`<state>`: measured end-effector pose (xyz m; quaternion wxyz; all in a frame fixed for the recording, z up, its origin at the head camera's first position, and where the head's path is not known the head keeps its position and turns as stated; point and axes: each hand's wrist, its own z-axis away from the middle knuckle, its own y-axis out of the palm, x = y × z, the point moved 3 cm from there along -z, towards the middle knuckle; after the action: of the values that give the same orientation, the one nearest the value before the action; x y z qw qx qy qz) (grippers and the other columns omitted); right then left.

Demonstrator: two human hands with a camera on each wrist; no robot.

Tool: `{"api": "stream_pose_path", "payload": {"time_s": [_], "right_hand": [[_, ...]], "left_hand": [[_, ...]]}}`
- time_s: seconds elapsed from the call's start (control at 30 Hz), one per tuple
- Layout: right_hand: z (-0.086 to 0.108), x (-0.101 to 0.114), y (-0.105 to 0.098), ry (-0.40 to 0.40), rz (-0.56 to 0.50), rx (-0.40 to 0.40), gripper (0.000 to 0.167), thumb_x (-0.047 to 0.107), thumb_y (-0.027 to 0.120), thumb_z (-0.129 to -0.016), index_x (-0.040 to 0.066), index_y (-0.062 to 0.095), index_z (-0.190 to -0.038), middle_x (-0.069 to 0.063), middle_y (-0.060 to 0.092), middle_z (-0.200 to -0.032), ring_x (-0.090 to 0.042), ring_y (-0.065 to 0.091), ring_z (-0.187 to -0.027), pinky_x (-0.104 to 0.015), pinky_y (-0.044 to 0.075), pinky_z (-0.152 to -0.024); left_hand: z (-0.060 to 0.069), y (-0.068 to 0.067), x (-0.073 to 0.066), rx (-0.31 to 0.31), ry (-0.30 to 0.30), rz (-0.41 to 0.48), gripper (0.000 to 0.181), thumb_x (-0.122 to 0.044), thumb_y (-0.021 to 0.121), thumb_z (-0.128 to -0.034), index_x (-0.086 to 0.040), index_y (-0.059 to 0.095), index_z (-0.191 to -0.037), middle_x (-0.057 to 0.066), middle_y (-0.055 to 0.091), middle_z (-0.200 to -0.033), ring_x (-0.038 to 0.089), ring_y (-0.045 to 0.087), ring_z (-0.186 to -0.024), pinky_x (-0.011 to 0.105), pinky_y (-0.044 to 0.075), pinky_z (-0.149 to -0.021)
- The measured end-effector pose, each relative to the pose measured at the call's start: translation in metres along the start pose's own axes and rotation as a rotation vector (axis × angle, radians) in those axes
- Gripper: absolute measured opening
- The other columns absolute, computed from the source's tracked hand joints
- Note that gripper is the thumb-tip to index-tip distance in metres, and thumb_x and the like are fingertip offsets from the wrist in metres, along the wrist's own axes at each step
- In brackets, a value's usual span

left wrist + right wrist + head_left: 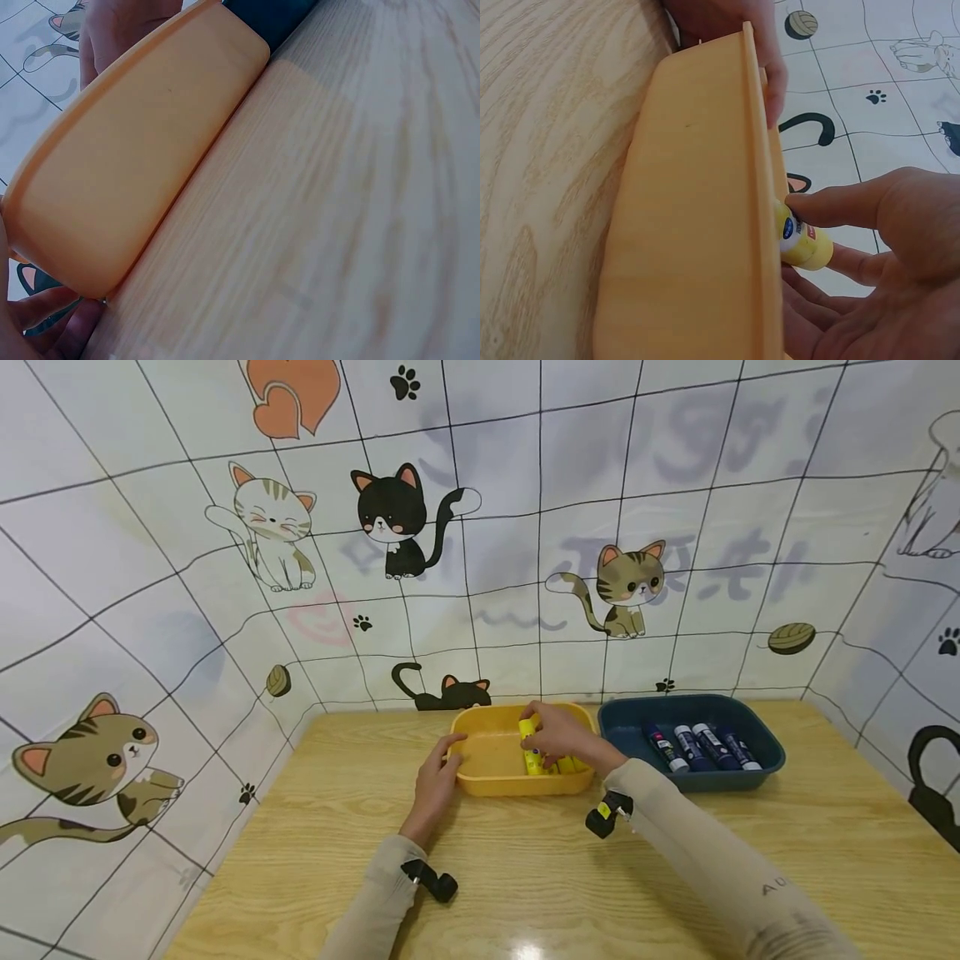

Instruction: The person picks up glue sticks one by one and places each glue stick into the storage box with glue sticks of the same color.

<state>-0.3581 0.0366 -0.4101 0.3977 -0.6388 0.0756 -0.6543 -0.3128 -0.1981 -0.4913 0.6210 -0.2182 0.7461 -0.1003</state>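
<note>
A yellow plastic tray (pixel 480 787) stands on the wooden table. My left hand (pixel 437 781) holds its left end, the thumb at the rim and other fingers around the outside in the left wrist view. Over the tray's right half, my right hand (pixel 562 735) pinches a yellow glue stick (pixel 529 747) between thumb and fingers. The stick is tilted, its lower part inside the tray. In the right wrist view, the glue stick (pixel 810 246) shows above the rim with a printed label. More yellow sticks (pixel 566 766) lie beneath the right hand, partly hidden by it.
A dark blue tray (pixel 697 782) stands right beside the yellow one, with several dark blue, white-ended glue sticks (pixel 690 747) lying in it. A cat-patterned wall covering (pixel 510 652) rises behind the table and on both sides. The table (pixel 510 860) extends toward me.
</note>
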Motion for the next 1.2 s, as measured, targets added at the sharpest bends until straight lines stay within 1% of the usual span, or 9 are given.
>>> {"api": "stream_pose_path", "payload": {"time_s": [0.2,0.33,0.53,0.63,0.77,0.93,1.07,1.2], "right_hand": [[-0.002,-0.001,0.004,-0.010,0.018,-0.002,0.051,0.014,0.071,-0.096,0.004,0.049,-0.141,-0.024,0.064,-0.121,-0.023,0.067,-0.077,-0.037,0.063,-0.067],[-0.004,-0.003,0.006,-0.012,0.027,-0.004,0.050,0.013,0.071,-0.096,0.004,0.049,-0.140,-0.024,0.064,-0.120,-0.022,0.068,-0.078,-0.036,0.062,-0.065],[-0.008,-0.008,0.010,-0.006,0.034,-0.013,0.051,0.014,0.071,-0.095,0.005,0.050,-0.141,-0.021,0.066,-0.114,-0.022,0.067,-0.071,-0.034,0.060,-0.062],[-0.008,-0.009,0.012,-0.003,0.025,-0.015,0.051,0.013,0.071,-0.095,0.004,0.050,-0.141,-0.021,0.066,-0.114,-0.023,0.066,-0.071,-0.034,0.060,-0.062],[-0.009,-0.011,0.013,0.003,0.011,-0.019,0.051,0.013,0.071,-0.096,0.005,0.049,-0.141,-0.020,0.065,-0.115,-0.022,0.066,-0.075,-0.033,0.059,-0.063],[-0.010,-0.010,0.014,0.004,0.017,-0.039,0.050,0.015,0.071,-0.096,0.007,0.049,-0.140,-0.019,0.064,-0.114,-0.022,0.066,-0.072,-0.033,0.060,-0.063],[-0.009,-0.007,0.016,0.003,0.033,-0.043,0.050,0.014,0.071,-0.096,0.007,0.050,-0.140,-0.017,0.065,-0.109,-0.025,0.067,-0.068,-0.035,0.060,-0.063],[-0.011,-0.003,0.021,-0.033,0.086,-0.034,0.050,0.011,0.071,-0.095,0.003,0.051,-0.140,-0.015,0.067,-0.100,-0.027,0.067,-0.064,-0.034,0.058,-0.064]], "left_hand": [[0.001,0.000,-0.001,-0.001,0.004,0.011,0.036,-0.020,0.050,-0.1041,-0.030,0.065,-0.135,0.003,0.058,-0.150,0.028,0.064,-0.117,0.043,0.050,-0.094],[0.001,0.000,0.000,0.000,-0.002,0.010,0.036,-0.021,0.050,-0.1042,-0.030,0.065,-0.135,0.003,0.058,-0.151,0.028,0.063,-0.119,0.045,0.049,-0.097],[0.000,0.000,0.001,0.006,0.000,0.013,0.036,-0.021,0.050,-0.1035,-0.030,0.065,-0.135,0.001,0.059,-0.149,0.025,0.063,-0.111,0.038,0.049,-0.090],[0.000,0.000,0.000,0.008,0.003,0.016,0.036,-0.021,0.050,-0.1036,-0.030,0.065,-0.135,0.002,0.060,-0.148,0.025,0.063,-0.106,0.036,0.049,-0.086],[0.000,0.000,0.000,0.010,-0.001,0.021,0.036,-0.021,0.050,-0.1039,-0.029,0.065,-0.136,0.002,0.060,-0.148,0.024,0.064,-0.106,0.035,0.049,-0.086],[-0.001,-0.001,0.000,0.013,0.008,0.027,0.036,-0.020,0.051,-0.1041,-0.027,0.065,-0.136,0.002,0.059,-0.149,0.025,0.064,-0.105,0.034,0.049,-0.084],[-0.001,0.000,0.000,0.016,0.002,0.028,0.036,-0.020,0.051,-0.1041,-0.027,0.065,-0.136,0.002,0.060,-0.148,0.025,0.063,-0.104,0.032,0.048,-0.083],[0.000,0.000,0.001,0.017,-0.009,0.028,0.036,-0.021,0.050,-0.1044,-0.028,0.064,-0.136,0.001,0.060,-0.147,0.024,0.063,-0.105,0.032,0.048,-0.084]]}}
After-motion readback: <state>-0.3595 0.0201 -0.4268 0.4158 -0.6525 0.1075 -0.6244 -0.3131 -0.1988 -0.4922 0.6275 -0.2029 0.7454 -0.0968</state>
